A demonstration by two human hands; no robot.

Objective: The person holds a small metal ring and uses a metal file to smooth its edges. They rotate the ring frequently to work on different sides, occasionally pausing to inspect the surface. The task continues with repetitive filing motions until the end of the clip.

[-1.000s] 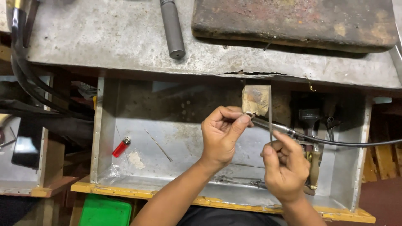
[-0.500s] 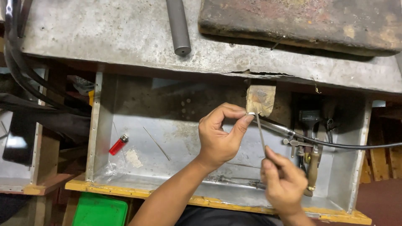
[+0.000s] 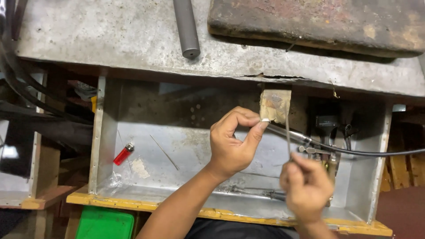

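Left hand [image 3: 232, 144] raised over the open metal drawer [image 3: 99, 132], thumb and forefinger pinched shut on a small silvery ring [image 3: 265, 120]. Ring held just below and touching the lower left corner of a small square packet [image 3: 275, 105], tan and translucent, creased, hanging at the drawer's upper edge under the table [image 3: 110, 40] lip. Contents of packet not legible.

Right hand [image 3: 305, 188] lower and to the right, blurred, fingers closed around the bottom end of a thin metal rod [image 3: 287, 132]. Rod standing near upright, its tip reaching up beside the packet's right lower edge. Contact between rod tip and ring: cannot tell.

Black cable [image 3: 367, 152] entering from the right edge, ending in a metal fitting just right of the ring, passing behind the rod.

Drawer floor, left part: red lighter [image 3: 123, 154] lying tilted, a thin wire [image 3: 164, 152] lying diagonal near it, a crumpled clear plastic bag [image 3: 110, 181] in the front left corner. Front of drawer: dark slender tools lying flat, partly hidden by the forearms. Yellow strip along the drawer's front rim.

Table top grey, scuffed and spotted. Grey cylindrical bar [image 3: 186, 26] lying on it, end face toward the camera. Rusty brown slab [image 3: 310, 22] at upper right. Green box [image 3: 105, 223] below the drawer at bottom left.
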